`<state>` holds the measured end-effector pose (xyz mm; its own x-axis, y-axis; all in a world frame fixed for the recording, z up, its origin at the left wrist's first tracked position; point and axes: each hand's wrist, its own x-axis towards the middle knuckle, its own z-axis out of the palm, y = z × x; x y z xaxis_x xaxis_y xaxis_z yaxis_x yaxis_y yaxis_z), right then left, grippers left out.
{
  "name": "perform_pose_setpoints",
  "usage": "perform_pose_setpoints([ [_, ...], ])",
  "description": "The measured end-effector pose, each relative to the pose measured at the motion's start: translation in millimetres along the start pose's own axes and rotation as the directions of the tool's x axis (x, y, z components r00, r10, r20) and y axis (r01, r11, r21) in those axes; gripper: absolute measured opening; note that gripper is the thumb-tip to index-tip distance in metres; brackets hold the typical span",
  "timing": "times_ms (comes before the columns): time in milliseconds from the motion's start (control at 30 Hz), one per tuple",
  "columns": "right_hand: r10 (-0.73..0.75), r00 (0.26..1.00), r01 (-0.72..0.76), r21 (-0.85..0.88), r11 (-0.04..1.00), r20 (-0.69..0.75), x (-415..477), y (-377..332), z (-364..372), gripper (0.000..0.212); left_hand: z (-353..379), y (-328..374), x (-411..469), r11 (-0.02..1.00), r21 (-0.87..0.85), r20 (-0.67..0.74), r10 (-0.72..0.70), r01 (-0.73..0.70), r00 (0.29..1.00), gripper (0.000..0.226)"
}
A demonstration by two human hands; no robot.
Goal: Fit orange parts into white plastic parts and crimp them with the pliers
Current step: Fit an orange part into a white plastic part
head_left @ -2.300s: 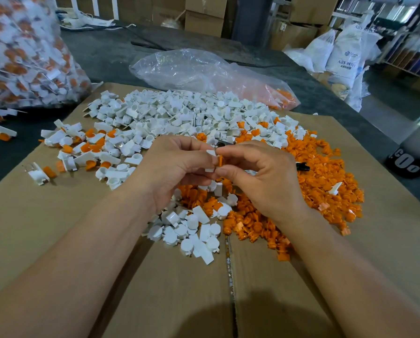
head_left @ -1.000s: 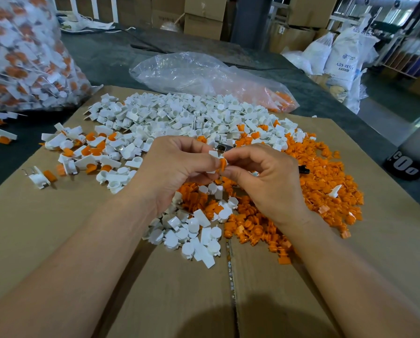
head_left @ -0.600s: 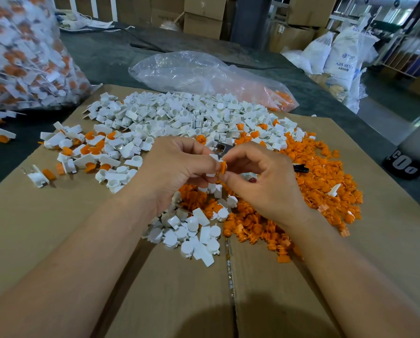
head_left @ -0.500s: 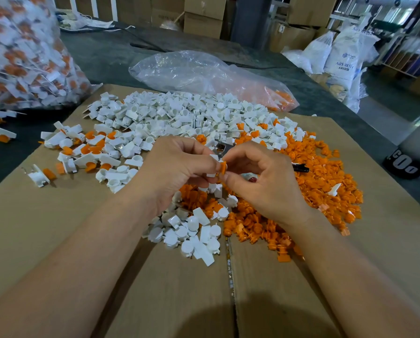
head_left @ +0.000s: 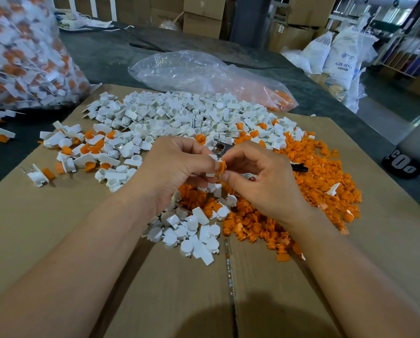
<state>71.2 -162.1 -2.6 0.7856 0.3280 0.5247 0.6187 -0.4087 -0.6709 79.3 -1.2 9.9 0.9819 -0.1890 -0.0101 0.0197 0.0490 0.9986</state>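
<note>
Head view: at the centre of the frame the left hand (head_left: 174,172) and right hand (head_left: 265,181) meet just above the cardboard (head_left: 57,228) spread on the counter (head_left: 106,52). The left fingers are curled round a white part (head_left: 213,157), mostly hidden by them. The right thumb and forefinger pinch an orange part (head_left: 221,167), which touches the white one.

The orange part shows edge-on as a thin upright disc, its flat face turned left toward the white piece. Its insertion axis therefore appears to run left to right across the frame. The white part's long axis cannot be told under the fingers.

To seat it well, line the orange plug up square with the white socket and push straight along that axis, the left hand bracing against the push. A tilted entry would likely jam or pop out.

The pliers (head_left: 222,148) lie untouched just above the hands, between the white pile (head_left: 179,113) and the orange pile (head_left: 321,176), within reach for crimping.
</note>
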Motion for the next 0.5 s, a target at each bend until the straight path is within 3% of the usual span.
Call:
perform_pose_setpoints([
  [500, -0.078, 0.996, 0.078, 0.003, 0.997, -0.044, 1.2, -1.2, 2.1, 0.023, -0.4, 0.4, 0.5, 0.999, -0.033, -0.006, -0.001, 0.001, 1.000, 0.022],
])
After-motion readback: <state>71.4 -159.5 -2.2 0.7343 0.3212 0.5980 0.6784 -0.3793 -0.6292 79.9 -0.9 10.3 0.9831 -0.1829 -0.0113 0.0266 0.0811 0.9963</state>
